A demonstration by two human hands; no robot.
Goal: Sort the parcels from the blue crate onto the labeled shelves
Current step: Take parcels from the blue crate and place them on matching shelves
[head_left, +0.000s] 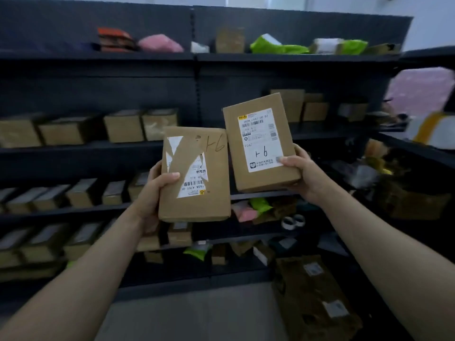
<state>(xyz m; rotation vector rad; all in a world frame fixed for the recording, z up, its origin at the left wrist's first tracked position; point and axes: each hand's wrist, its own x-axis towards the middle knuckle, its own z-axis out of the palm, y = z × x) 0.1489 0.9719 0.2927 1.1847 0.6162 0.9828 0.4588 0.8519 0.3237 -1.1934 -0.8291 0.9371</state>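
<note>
I hold two flat brown cardboard parcels up in front of the dark shelving (pixel 138 146). My left hand (pixel 157 190) grips the left parcel (pixel 197 205) by its left edge, thumb across the front; its torn white label sits upside down and "1-6" is handwritten on the cardboard. My right hand (pixel 299 169) grips the right parcel (pixel 261 143) at its lower right corner, thumb on the white shipping label, which also reads "1-6". The two parcels nearly touch at their inner edges. The blue crate is out of view.
Rows of brown boxes (pixel 123 127) fill the left shelves. Green bags (pixel 278 46) and a pink bag (pixel 160 44) lie on the top shelf. Tape rolls (pixel 293 221) sit on a lower shelf. A large dark carton (pixel 312 299) stands on the floor at right.
</note>
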